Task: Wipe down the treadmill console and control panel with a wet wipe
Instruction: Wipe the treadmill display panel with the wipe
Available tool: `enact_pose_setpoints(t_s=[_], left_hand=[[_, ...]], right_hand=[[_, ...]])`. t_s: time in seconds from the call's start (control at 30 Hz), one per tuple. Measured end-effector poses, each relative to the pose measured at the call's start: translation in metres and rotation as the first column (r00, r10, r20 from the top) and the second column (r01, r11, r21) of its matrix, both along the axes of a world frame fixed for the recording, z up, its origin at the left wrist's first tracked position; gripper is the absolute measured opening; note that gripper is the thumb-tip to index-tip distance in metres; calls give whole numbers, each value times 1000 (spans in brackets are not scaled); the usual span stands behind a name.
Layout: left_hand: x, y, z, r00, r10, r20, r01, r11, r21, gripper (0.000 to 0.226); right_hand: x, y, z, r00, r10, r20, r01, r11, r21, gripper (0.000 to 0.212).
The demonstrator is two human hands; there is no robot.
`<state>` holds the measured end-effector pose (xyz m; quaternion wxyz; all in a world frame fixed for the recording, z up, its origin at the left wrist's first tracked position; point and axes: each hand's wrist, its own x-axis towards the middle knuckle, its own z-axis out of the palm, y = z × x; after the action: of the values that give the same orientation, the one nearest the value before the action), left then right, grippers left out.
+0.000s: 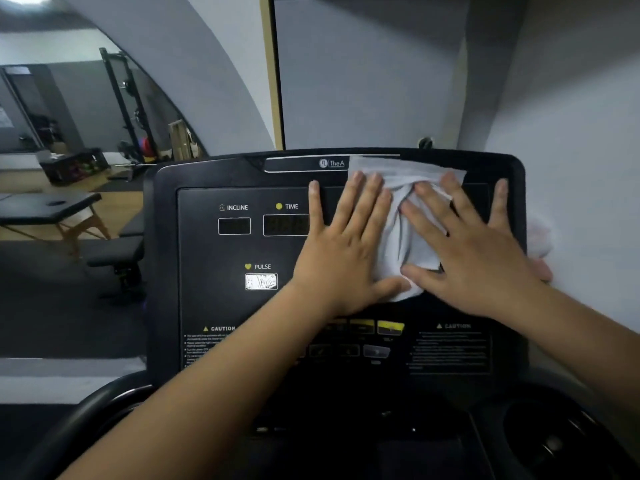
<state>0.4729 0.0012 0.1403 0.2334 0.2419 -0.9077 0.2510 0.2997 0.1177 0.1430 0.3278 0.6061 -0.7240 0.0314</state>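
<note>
The black treadmill console [214,251] fills the middle of the view, with INCLINE, TIME and PULSE displays on its left half. A white wet wipe [398,237] lies spread and wrinkled against the upper right part of the panel. My left hand [346,244] presses flat on the wipe's left side, fingers spread and pointing up. My right hand [464,247] presses flat on its right side, fingers also spread. Yellow and grey buttons [377,337] show below my hands, partly hidden by my left forearm.
A cup holder [554,438] sits at the console's lower right and a curved handrail [86,420] at lower left. A wall stands close behind. To the left are a massage table [52,209], a bench and a weight rack [128,109].
</note>
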Motion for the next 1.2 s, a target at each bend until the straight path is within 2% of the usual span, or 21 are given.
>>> enact_pose_setpoints(t_s=[0.1, 0.2, 0.33, 0.4, 0.5, 0.57, 0.63, 0.77, 0.87, 0.93, 1.1, 1.2], left_hand=[[-2, 9, -10, 999, -27, 20, 26, 999, 41, 117], [12, 23, -45, 990, -116, 75, 112, 992, 49, 122], [15, 25, -50, 989, -132, 74, 129, 991, 42, 124], [14, 27, -49, 989, -131, 75, 128, 991, 41, 125], [12, 28, -51, 989, -141, 50, 139, 990, 38, 119], [12, 28, -52, 983, -181, 9, 181, 983, 29, 103], [12, 27, -53, 976, -217, -18, 217, 976, 30, 93], [13, 25, -54, 974, -224, -43, 226, 973, 46, 95], [13, 25, -53, 983, -183, -31, 184, 981, 55, 106], [12, 26, -53, 986, -163, -21, 164, 985, 57, 113], [15, 25, -54, 981, -193, -21, 194, 980, 52, 113], [16, 25, -53, 982, -188, -6, 188, 981, 48, 115]], right_hand=[[3, 12, -18, 999, 38, 3, -38, 999, -6, 84], [-5, 41, -52, 991, 127, -53, -122, 988, 92, 85], [-25, 59, -46, 975, 185, -120, -162, 970, 182, 83], [-16, 61, -38, 979, 197, -61, -193, 980, 57, 72], [29, 52, -42, 946, 307, 107, -268, 922, -279, 54], [61, 39, -57, 906, 344, 246, -264, 914, -307, 56], [73, 25, -75, 902, 284, 324, -206, 944, -256, 62], [53, 11, -80, 965, 163, 206, -137, 981, -135, 74], [35, 9, -62, 986, 112, 121, -101, 991, -88, 73], [31, 10, -57, 991, 76, 110, -67, 994, -82, 71], [39, 11, -73, 986, -29, 164, 52, 989, -142, 75], [39, 11, -75, 985, -30, 172, 56, 988, -147, 77]])
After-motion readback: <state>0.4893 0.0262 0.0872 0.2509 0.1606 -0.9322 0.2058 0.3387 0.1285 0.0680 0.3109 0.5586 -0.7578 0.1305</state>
